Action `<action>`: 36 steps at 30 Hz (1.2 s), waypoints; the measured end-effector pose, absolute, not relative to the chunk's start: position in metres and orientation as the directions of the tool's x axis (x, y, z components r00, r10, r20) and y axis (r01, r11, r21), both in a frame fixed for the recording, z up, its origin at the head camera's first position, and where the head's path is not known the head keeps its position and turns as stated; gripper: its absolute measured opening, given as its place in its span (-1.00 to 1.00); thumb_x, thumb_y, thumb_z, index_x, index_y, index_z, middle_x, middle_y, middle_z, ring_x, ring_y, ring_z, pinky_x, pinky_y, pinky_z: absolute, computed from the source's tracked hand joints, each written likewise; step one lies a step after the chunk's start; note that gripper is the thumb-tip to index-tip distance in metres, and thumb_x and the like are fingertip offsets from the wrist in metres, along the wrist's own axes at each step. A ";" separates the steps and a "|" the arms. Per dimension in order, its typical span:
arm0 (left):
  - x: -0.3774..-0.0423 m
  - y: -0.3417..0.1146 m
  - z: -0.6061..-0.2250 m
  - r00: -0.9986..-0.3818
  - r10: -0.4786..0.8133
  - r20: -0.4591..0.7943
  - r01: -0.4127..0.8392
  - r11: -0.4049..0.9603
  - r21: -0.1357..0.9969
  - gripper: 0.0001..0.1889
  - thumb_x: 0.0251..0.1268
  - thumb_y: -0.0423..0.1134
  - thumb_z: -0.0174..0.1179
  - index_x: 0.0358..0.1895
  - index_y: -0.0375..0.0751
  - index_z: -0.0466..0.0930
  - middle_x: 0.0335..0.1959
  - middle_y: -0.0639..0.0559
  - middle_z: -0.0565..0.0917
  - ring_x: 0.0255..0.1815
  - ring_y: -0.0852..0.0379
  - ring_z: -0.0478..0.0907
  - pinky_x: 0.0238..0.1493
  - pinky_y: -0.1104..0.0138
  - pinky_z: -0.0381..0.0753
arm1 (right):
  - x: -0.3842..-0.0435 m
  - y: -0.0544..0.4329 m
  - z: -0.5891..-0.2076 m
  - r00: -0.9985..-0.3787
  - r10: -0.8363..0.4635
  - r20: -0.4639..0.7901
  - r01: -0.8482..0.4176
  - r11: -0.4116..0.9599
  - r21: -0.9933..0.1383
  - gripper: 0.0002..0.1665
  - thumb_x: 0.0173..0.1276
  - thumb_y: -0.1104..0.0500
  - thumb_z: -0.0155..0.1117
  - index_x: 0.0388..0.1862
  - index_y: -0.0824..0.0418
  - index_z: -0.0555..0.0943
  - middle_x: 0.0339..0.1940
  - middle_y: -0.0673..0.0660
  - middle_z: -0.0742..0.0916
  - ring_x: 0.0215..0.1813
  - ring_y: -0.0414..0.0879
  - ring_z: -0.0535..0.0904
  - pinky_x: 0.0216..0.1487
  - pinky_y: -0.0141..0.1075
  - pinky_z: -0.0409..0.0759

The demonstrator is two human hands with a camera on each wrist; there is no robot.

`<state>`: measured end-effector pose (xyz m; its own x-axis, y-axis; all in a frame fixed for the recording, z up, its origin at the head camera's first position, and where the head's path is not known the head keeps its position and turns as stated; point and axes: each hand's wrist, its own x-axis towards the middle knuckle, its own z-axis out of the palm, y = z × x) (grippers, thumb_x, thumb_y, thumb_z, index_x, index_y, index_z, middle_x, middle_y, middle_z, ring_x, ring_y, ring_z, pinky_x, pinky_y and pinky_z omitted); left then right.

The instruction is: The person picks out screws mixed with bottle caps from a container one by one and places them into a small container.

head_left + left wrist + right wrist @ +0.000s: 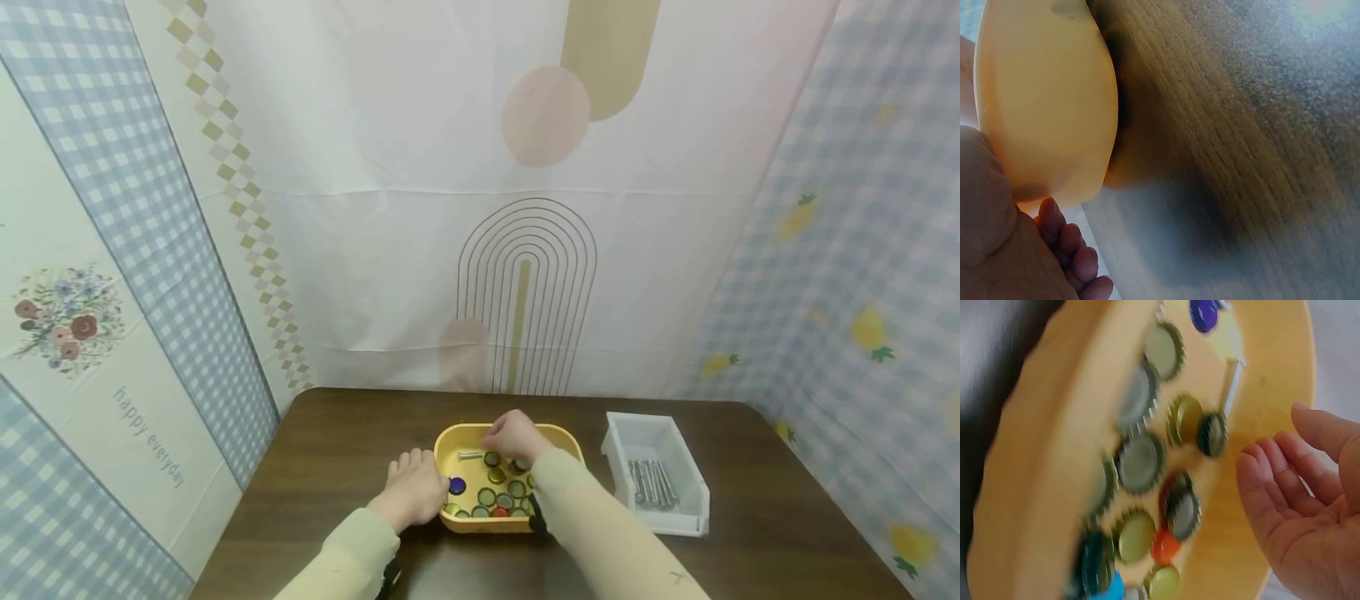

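A yellow plastic tray [442,450] holds several bottle caps [1141,461] and a silver screw [470,455]. My left hand [414,490] grips the tray's left side, its thumb at the rim and its fingers along the outer wall, which also shows in the left wrist view [1054,106]. Over the tray's far side is my right hand [517,435], fingers loosely bent. In the right wrist view nothing shows between the thumb and fingers of that hand [1304,487]. A dark green cap [1212,434] lies by the screw's end, close to its fingertips.
To the right of the tray stands a white bin [693,492] with several long metal bolts [654,483] in it. Both containers sit on a dark wooden table [337,433]. A patterned cloth [375,275] hangs behind the table.
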<state>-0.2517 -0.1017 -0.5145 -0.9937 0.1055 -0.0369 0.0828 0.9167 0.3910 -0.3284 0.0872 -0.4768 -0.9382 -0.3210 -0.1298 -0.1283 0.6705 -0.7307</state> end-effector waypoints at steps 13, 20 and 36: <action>-0.249 -0.101 -0.510 -0.993 0.118 -0.023 0.101 0.920 0.378 -0.66 0.35 -0.08 0.05 -0.14 -0.37 0.39 -0.30 -0.11 0.33 -0.20 -0.09 0.27 -0.06 -0.01 0.24 | -0.321 0.054 -0.492 -0.923 -0.376 -0.077 -0.260 0.760 -0.596 -0.85 0.17 0.25 0.42 -0.56 0.20 0.64 -0.63 -0.01 0.61 -0.58 -0.15 0.44 -0.53 -0.29 0.44; -0.252 -0.102 -0.516 -0.994 0.109 -0.024 0.092 0.921 0.379 -0.65 0.36 -0.09 0.02 -0.11 -0.39 0.39 -0.30 -0.12 0.33 -0.19 -0.12 0.26 -0.03 -0.01 0.23 | -0.323 0.049 -0.494 -0.912 -0.409 -0.035 -0.331 0.781 -0.529 -0.80 0.17 0.30 0.39 -0.62 0.25 0.64 -0.73 -0.04 0.55 -0.63 -0.16 0.38 -0.56 -0.32 0.40; -0.252 -0.101 -0.518 -0.995 0.103 0.008 0.099 0.927 0.361 -0.64 0.34 -0.09 0.02 -0.13 -0.40 0.39 -0.30 -0.13 0.33 -0.19 -0.13 0.27 -0.06 -0.02 0.23 | -0.320 0.042 -0.502 -0.900 -0.436 0.009 -0.413 0.846 -0.338 -0.59 0.13 0.36 0.34 -0.82 0.13 0.45 -0.81 -0.06 0.45 -0.68 -0.17 0.30 -0.54 -0.33 0.39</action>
